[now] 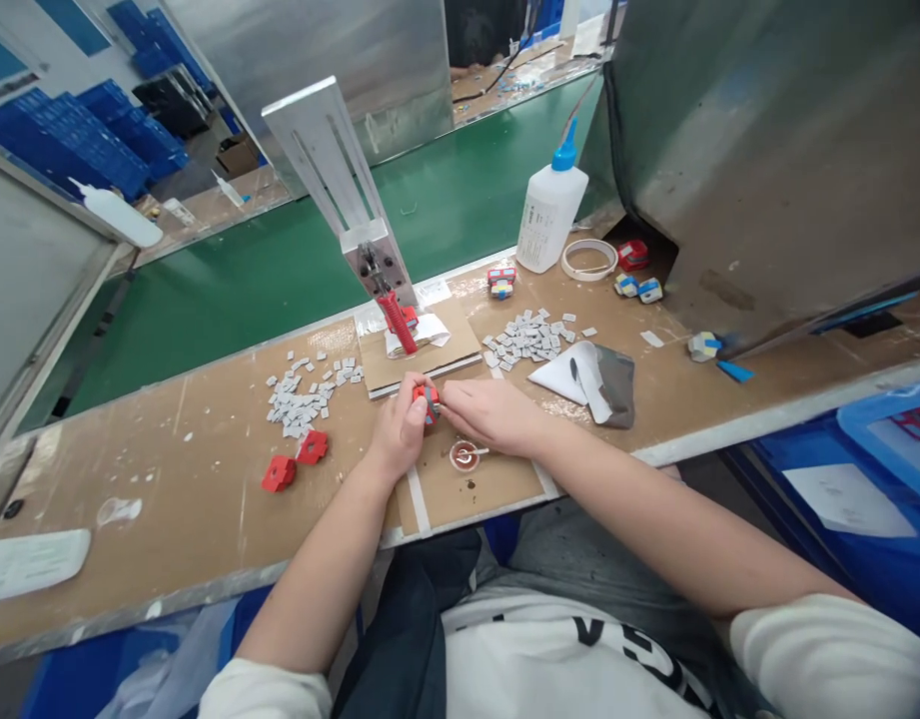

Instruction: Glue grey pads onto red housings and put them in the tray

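My left hand [398, 431] is closed round a small red plastic block [428, 397] with grey parts on its face. Against the block's right side, my right hand [485, 411] pinches with its fingertips; whatever is between them is too small to make out. Just below the hands stands a small clear cup [463, 458] of reddish liquid, a white stick resting across it. Two loose red pieces [279, 473] lie left of my left hand. Small grey tiles are heaped on both sides, one pile [299, 399] at left and another [530, 338] at right.
Behind my hands, a metal clamp stand [385, 290] with a red handle rises from a board. A white bottle [550, 215] with a blue cap, a tape roll [589, 260] and a grey-white pouch [605, 384] are at right. A green conveyor belt [235, 300] runs behind the table.
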Demonstrator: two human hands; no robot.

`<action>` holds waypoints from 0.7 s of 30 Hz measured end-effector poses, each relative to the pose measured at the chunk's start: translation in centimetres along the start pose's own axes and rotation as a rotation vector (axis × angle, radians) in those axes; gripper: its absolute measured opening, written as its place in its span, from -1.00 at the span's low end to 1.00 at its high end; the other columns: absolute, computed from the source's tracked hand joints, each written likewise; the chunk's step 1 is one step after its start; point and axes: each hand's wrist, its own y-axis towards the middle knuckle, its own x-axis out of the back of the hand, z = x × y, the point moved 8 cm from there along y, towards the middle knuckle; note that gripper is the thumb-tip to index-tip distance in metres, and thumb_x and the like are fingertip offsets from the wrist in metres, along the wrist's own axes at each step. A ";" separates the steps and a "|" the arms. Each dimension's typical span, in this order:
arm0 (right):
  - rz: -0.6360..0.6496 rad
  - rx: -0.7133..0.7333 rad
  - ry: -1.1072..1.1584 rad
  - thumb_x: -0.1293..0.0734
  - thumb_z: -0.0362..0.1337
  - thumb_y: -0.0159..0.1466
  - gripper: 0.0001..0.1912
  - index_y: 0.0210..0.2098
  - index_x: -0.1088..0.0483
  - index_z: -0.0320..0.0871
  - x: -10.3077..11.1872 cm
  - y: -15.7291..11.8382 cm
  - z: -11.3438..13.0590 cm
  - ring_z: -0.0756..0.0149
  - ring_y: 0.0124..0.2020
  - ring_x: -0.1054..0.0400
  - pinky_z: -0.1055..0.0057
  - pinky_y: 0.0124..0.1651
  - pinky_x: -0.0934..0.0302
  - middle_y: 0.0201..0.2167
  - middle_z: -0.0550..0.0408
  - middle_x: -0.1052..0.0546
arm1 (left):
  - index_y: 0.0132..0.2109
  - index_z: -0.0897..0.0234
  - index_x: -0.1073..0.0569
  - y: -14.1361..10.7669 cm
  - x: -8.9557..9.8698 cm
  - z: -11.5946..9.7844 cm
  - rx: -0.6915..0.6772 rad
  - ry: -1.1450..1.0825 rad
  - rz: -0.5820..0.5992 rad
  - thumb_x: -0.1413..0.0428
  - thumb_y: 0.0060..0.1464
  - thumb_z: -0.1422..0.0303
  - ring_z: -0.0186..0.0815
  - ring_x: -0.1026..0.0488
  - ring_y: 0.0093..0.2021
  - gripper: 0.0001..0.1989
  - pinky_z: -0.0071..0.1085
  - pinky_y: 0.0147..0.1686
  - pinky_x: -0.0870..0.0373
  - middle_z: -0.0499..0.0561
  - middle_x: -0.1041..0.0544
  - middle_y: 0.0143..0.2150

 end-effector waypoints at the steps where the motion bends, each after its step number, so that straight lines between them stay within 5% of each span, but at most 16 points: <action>1: 0.012 0.010 -0.013 -0.06 -0.23 0.61 -0.72 -0.13 -0.32 -0.14 -0.1 0.0 0.0 0.26 -0.28 -0.37 0.35 -0.26 -0.03 -0.26 0.02 -0.54 | -0.05 0.16 -0.33 0.0 0.0 -0.1 -0.008 0.030 0.004 0.20 0.36 0.02 -0.21 -0.36 -0.38 -0.62 -0.29 -0.28 -0.22 -0.07 -0.43 -0.37; 14: 0.054 0.031 0.025 -0.02 -0.18 0.62 -0.69 -0.13 -0.29 -0.12 -0.8 -0.1 0.3 0.26 -0.31 -0.39 0.37 -0.29 -0.05 -0.29 0.03 -0.55 | -0.06 0.14 -0.34 -0.2 -0.3 -0.5 -0.009 0.211 0.034 0.32 0.38 0.00 -0.13 -0.46 -0.39 -0.54 -0.26 -0.30 -0.23 -0.05 -0.49 -0.40; 21: 0.114 -0.146 0.074 -0.07 -0.17 0.60 -0.70 -0.21 -0.29 -0.11 -1.6 -0.4 -0.8 0.25 -0.37 -0.35 0.34 -0.31 0.03 -0.34 0.04 -0.53 | -0.03 0.14 -0.33 -0.4 -0.5 -0.5 0.023 0.259 0.022 0.28 0.41 0.07 -0.10 -0.50 -0.37 -0.61 -0.26 -0.30 -0.24 -0.02 -0.54 -0.37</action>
